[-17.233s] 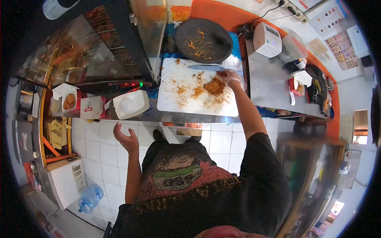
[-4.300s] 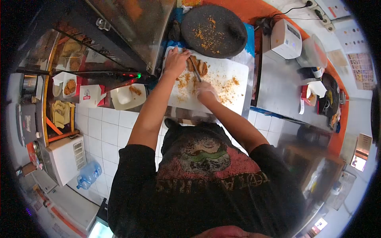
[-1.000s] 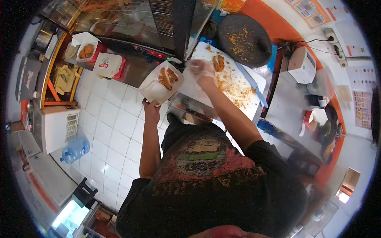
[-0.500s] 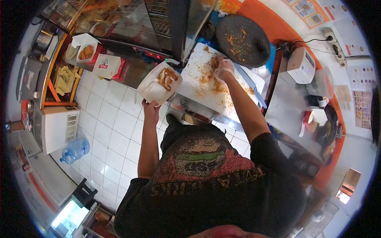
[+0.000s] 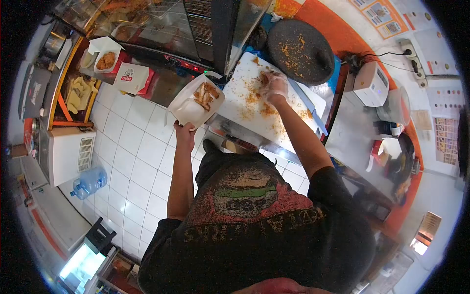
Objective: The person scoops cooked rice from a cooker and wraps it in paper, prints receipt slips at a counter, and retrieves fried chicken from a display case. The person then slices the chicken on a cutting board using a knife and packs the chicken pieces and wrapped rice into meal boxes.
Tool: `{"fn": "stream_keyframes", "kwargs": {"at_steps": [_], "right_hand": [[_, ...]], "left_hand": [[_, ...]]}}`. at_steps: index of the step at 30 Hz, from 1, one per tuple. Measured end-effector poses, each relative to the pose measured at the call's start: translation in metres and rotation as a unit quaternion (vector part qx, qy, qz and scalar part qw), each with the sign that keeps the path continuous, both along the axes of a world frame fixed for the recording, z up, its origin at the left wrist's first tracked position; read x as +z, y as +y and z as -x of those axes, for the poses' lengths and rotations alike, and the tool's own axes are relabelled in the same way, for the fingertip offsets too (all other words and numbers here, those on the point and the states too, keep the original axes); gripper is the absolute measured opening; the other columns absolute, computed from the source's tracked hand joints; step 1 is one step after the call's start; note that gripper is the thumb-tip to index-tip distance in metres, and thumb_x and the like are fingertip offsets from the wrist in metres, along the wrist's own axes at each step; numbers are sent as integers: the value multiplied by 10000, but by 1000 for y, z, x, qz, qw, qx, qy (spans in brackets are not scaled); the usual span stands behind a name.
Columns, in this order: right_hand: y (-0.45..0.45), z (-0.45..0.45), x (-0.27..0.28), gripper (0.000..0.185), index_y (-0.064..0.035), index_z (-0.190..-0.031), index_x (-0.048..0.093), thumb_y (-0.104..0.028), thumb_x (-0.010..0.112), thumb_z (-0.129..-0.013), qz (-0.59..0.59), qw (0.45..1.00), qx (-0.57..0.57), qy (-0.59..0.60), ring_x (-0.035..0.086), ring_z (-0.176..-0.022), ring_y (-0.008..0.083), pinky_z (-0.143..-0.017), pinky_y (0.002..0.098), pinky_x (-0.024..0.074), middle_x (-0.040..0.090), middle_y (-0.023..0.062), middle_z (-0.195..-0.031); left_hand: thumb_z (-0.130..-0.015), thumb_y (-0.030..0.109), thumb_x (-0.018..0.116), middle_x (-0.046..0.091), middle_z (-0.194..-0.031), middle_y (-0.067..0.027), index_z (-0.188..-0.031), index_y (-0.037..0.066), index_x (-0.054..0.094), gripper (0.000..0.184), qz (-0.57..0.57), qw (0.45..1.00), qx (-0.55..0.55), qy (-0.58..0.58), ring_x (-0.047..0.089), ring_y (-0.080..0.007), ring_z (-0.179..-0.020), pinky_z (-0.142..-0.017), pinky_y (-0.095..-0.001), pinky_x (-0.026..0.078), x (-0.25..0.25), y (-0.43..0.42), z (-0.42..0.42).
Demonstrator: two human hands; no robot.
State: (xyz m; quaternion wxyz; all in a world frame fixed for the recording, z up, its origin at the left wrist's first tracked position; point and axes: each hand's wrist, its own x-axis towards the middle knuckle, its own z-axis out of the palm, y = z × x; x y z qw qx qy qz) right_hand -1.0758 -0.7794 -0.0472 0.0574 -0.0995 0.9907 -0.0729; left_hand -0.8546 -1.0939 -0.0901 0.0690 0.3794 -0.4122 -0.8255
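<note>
My left hand (image 5: pixel 184 133) grips the lower edge of an open white paper food box (image 5: pixel 188 111). Sliced fried chicken (image 5: pixel 205 95) lies in that box. In a clear plastic glove, my right hand (image 5: pixel 276 87) is low over a white cutting board (image 5: pixel 240 105), its fingers closed around a brown piece of fried chicken (image 5: pixel 265 78), which they partly hide. Orange-brown crumbs are scattered over the board. A knife with a blue handle (image 5: pixel 319 123) lies along the board's right side, beside my right forearm.
Behind the board sits a dark stone mortar (image 5: pixel 301 51) with crumbs in it. Left of my box, a closed food box (image 5: pixel 131 78) and an open one with fried chicken (image 5: pixel 105 60) stand on the counter. A glass display cabinet (image 5: pixel 161 24) rises behind. A water bottle (image 5: pixel 89 182) lies on the floor.
My right hand has shifted slightly and turned on the board, still at the brown piece. My left hand and the food box stay almost where they were.
</note>
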Motion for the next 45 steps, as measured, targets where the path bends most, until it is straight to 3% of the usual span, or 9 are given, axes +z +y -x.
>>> {"fn": "stream_keyframes", "kwargs": {"at_steps": [15, 17, 22, 27, 30, 32, 37, 44, 45], "right_hand": [[-43, -17, -1, 266, -97, -1061, 690, -177, 667, -808, -33, 990, -103, 90, 614, -1063, 327, -937, 436, 480, 625, 154, -1116], [-47, -21, -3, 138, -75, -843, 694, -195, 652, -789, -38, 995, -75, 50, 658, -930, 316, -800, 444, 518, 688, 158, -960], [-61, -48, 28, 173, -83, -908, 697, -231, 634, -844, 105, 985, -68, -118, 657, -857, 273, -771, 383, 522, 696, 102, -918], [-106, -86, 22, 273, -35, -1106, 650, -217, 564, -922, 507, 839, -60, -189, 635, -824, 207, -774, 330, 515, 679, 58, -961], [-115, -76, 28, 314, -34, -1109, 669, -258, 531, -937, 712, 637, -137, -262, 671, -858, 254, -801, 345, 533, 699, 85, -967], [-87, -66, 48, 326, -58, -1013, 715, -322, 551, -913, 272, 947, -145, -86, 696, -885, 263, -792, 348, 541, 721, 128, -919], [9, -18, -16, 273, -75, -920, 712, -319, 636, -826, 22, 966, -216, -143, 685, -932, 320, -806, 405, 533, 711, 153, -943], [-8, 12, -28, 313, -94, -1052, 695, -130, 693, -741, 153, 975, -134, 89, 654, -873, 334, -769, 388, 521, 689, 160, -1008], [-16, 16, -25, 316, -96, -1053, 698, -93, 677, -738, 345, 929, -135, 2, 652, -846, 292, -763, 363, 514, 694, 146, -1005]], "left_hand": [[-686, -62, 558, 411, -1293, -167, -1369, 107, 217, 783, -4, 1000, 12, 9, 487, -347, -1200, -984, -516, 496, 1, 2, -1], [-676, -62, 561, 431, -1270, -146, -1367, 97, 218, 788, -6, 1000, 7, 4, 505, -300, -1151, -931, -434, 483, 6, 3, 0], [-674, -56, 565, 431, -1276, -144, -1379, 102, 206, 807, -13, 1000, 17, -6, 499, -292, -1154, -937, -451, 474, 9, 4, 2], [-686, -32, 597, 395, -1312, -184, -1364, 63, 209, 787, 14, 1000, 1, -16, 480, -363, -1195, -981, -518, 492, 4, 5, 2], [-687, -44, 584, 399, -1300, -187, -1358, 64, 217, 773, -4, 999, 26, 22, 482, -376, -1201, -994, -525, 488, 9, 8, 3], [-699, -56, 564, 404, -1292, -191, -1353, 49, 225, 743, -16, 999, 41, 32, 484, -391, -1206, -1006, -535, 484, 3, 6, 2], [-710, -62, 551, 406, -1296, -192, -1352, 38, 220, 729, 4, 999, 24, 24, 488, -384, -1207, -1006, -540, 487, 3, 5, 1], [-685, -60, 561, 419, -1282, -161, -1344, 61, 223, 751, -6, 1000, 14, 2, 502, -339, -1168, -948, -493, 505, 4, 3, 3], [-685, -60, 561, 419, -1282, -161, -1344, 61, 223, 751, -3, 1000, 13, 5, 502, -339, -1168, -948, -493, 505, 3, 2, 4]]}}
